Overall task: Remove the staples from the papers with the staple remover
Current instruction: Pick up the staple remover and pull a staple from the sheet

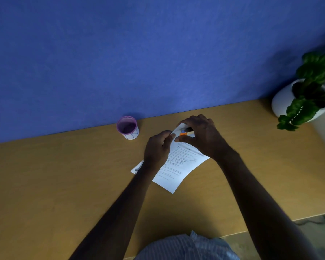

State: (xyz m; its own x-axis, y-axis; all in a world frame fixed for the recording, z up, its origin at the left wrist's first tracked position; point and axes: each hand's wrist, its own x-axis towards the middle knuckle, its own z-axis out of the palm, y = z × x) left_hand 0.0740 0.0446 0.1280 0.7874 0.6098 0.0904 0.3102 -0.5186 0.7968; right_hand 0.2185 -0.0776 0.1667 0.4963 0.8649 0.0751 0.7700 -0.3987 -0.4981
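- Your left hand (158, 147) is pinching the far corner of the papers (176, 166), lifting it off the desk (64, 175).
- Your right hand (201, 136) is closing around the orange staple remover (184, 132), pressing it at that same corner.
- A purple-rimmed cup (128, 127) is standing near the blue wall (139, 53).

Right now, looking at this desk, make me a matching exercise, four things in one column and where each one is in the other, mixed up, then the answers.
Things:
1. cup
2. plant
3. staple remover
4. papers

Places:
A. in the right hand, at the top corner of the sheets
B. far right end of the desk
C. under both hands, pinched by the left hand
D. by the blue wall, left of the hands

Pairs: 1-D, 2-B, 3-A, 4-C
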